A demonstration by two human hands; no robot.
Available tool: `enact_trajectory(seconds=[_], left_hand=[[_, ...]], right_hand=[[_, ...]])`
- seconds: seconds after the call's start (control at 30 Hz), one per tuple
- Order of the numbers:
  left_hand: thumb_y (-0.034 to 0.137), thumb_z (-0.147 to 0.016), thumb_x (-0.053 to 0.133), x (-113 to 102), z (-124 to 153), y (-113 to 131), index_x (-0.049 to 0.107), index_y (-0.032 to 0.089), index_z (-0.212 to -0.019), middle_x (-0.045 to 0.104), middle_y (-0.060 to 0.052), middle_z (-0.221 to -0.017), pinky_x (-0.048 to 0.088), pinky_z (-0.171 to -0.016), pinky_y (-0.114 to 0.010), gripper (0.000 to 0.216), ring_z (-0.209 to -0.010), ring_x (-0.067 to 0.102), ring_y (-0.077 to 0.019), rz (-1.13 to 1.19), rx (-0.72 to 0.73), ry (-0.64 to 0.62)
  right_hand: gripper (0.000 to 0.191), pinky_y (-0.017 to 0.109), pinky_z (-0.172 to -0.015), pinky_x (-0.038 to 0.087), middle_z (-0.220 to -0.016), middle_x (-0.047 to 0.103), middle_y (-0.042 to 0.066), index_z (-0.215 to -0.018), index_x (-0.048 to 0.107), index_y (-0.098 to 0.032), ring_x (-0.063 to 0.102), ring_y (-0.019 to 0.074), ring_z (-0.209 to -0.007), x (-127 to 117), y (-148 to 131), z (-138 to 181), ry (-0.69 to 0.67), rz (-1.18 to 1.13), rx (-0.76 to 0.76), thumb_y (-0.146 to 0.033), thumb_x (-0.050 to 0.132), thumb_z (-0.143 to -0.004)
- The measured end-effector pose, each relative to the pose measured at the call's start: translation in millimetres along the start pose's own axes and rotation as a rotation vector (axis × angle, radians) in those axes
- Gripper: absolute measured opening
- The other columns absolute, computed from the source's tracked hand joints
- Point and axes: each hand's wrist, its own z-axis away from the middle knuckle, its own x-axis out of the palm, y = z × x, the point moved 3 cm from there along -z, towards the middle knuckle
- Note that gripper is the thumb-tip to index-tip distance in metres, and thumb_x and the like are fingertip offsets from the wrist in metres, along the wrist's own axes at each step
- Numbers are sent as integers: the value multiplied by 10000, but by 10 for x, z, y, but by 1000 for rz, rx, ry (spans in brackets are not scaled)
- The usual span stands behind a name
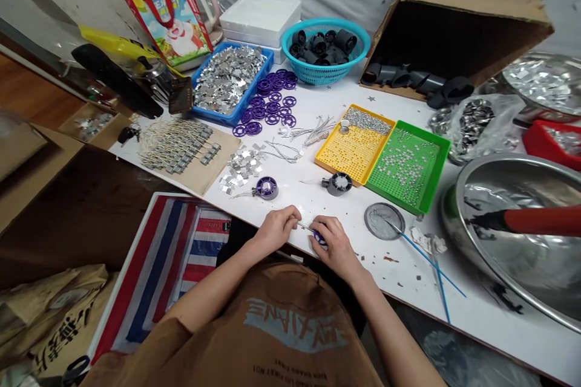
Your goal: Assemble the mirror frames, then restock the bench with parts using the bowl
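Observation:
My left hand (278,228) and my right hand (333,243) meet at the near edge of the white table (481,308). The right hand is closed around a small purple wheel-like part (319,237). The left hand pinches a thin metal wire (305,227) that runs into that part. A finished purple and grey reel (265,187) and a grey reel (338,183) lie just beyond my hands. Loose silver squares (242,168) lie to the left of them.
Yellow tray (349,148) and green tray (408,166) of small metal bits sit ahead. Purple discs (270,106), a blue bin of silver pieces (227,75), a teal basket of black parts (323,48), a cardboard box (458,24) and steel bowls (512,236) stand around. A grey lid (384,221) with blue sticks lies right.

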Motion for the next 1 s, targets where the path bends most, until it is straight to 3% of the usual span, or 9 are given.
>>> enact_trajectory(seconds=[0.17,0.3,0.5,0.7,0.87,1.0], left_hand=[[116,-833,453,-23,55,-16,592,190,-902,645,15,-710,448,-674,-220,172,-676,607,-127,-1,8,15],[135,-847,455,-35,80,27,586,200,-957,649,23,-719,451,-663,-220,183,-642,590,-121,13,24,-10],[134,-853,460,-152,90,29,584,200,-973,673,11,-749,462,-698,-226,185,-701,620,-133,-23,2,11],[122,-851,457,-91,106,-3,599,195,-993,668,10,-740,460,-694,-229,214,-691,617,-131,-57,1,-43],[123,-850,463,-94,125,-3,606,205,-986,682,10,-745,468,-698,-233,213,-705,630,-138,-59,-5,-30],[92,-833,460,-137,144,-38,598,206,-939,684,13,-742,465,-698,-236,208,-704,636,-141,-98,-27,60]], right_hand=[[153,405,-828,434,-990,587,79,-989,542,-196,499,225,-938,-3,-79,-43,-49,-2,16,-145,472,-863],[260,410,-787,425,-903,589,68,-1087,539,-182,497,235,-904,27,-120,-79,-74,44,41,-117,445,-853],[447,454,-965,448,-1232,521,127,-1313,438,-215,479,258,-1152,-30,17,36,42,-57,34,-273,554,-886],[584,481,-988,450,-1267,518,129,-1361,419,-241,474,273,-1189,-85,89,122,70,0,55,-372,641,-837],[418,463,-895,483,-1152,593,110,-1238,553,-248,533,264,-1064,-56,54,59,68,68,44,-384,620,-849],[411,439,-860,494,-1074,596,110,-1166,576,-217,537,256,-1002,-87,117,66,115,73,65,-419,656,-817]])
